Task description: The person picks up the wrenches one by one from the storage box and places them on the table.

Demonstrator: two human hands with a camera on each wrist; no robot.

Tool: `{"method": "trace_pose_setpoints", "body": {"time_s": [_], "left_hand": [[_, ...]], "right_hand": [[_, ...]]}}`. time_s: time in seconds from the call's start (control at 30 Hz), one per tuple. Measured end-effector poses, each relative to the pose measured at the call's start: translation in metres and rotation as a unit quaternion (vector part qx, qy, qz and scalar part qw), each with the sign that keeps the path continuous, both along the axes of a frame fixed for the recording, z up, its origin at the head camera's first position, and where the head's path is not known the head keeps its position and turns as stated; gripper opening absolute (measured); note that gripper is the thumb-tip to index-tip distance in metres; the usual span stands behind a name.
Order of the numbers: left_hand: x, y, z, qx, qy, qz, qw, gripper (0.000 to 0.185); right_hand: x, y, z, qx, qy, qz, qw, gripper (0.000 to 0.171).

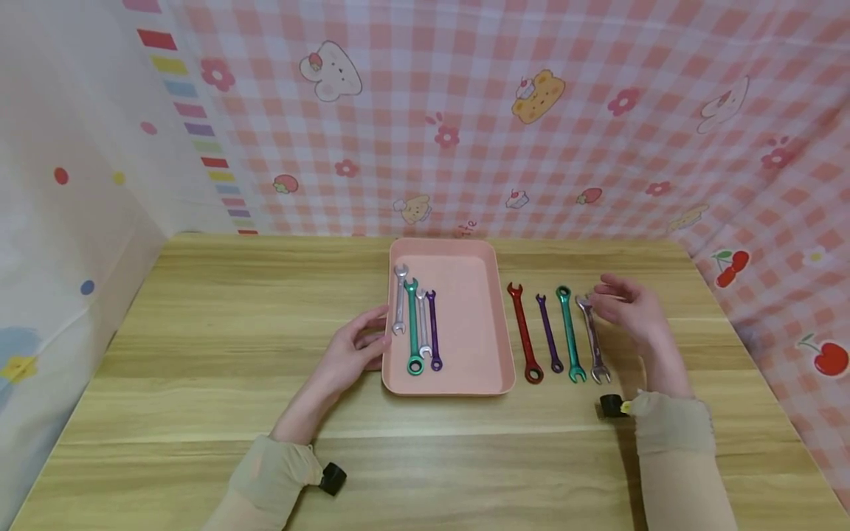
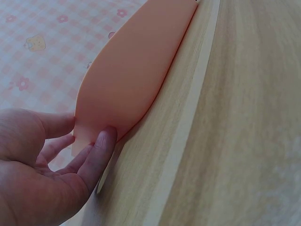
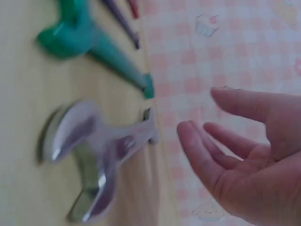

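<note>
A pink tray (image 1: 474,369) lies mid-table and holds several wrenches: silver (image 1: 399,302), green (image 1: 414,332), a small silver one (image 1: 423,324) and purple (image 1: 433,332). Right of the tray, red (image 1: 524,332), purple (image 1: 550,335), green (image 1: 569,332) and silver (image 1: 593,339) wrenches lie in a row on the wood. My left hand (image 1: 355,354) rests with relaxed fingers (image 2: 101,150) against the tray's left wall (image 2: 136,70). My right hand (image 1: 627,306) hovers open just beside the silver wrench's far end, holding nothing; the right wrist view shows that silver wrench (image 3: 94,150) blurred, with the open hand (image 3: 240,150) near it.
The wooden table (image 1: 199,354) is boxed in by a pink checked cloth (image 1: 531,110) at the back and right and a white dotted one (image 1: 66,184) at the left. Bare wood stretches left of the tray and along the front edge.
</note>
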State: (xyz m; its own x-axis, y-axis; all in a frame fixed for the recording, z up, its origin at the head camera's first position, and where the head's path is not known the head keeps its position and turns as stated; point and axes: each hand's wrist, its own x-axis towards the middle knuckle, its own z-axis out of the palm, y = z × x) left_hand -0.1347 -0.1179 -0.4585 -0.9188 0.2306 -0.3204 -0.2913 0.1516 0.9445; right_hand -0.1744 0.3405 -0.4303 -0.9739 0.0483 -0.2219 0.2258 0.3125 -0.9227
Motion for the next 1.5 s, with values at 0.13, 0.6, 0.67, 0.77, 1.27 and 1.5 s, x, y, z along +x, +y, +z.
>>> {"method": "trace_pose_setpoints", "body": {"time_s": [0.13,0.6,0.67,0.77,1.27,1.5], "left_hand": [[0.000,0.000,0.000,0.003,0.000,0.000,1.0000,0.059],[0.000,0.000,0.000,-0.001,-0.004,0.000,1.0000,0.059],[0.000,0.000,0.000,0.003,-0.005,-0.001,1.0000,0.059],[0.000,0.001,-0.001,0.008,-0.005,-0.001,1.0000,0.059],[-0.001,-0.001,-0.001,0.005,-0.008,-0.002,1.0000,0.059],[-0.001,0.000,0.000,0.011,-0.006,-0.005,0.9999,0.059]], "right_hand": [[0.004,-0.009,0.009,-0.114,0.029,-0.012,0.993,0.038],[0.001,-0.098,0.044,-0.008,0.050,0.059,0.997,0.059],[-0.003,-0.112,0.049,0.002,0.051,0.071,0.996,0.057],[-0.010,-0.132,0.055,0.006,0.051,0.088,0.995,0.055],[-0.043,-0.216,0.051,0.096,0.045,0.159,0.982,0.053],[-0.057,-0.239,0.039,0.136,0.035,0.186,0.973,0.056]]}}
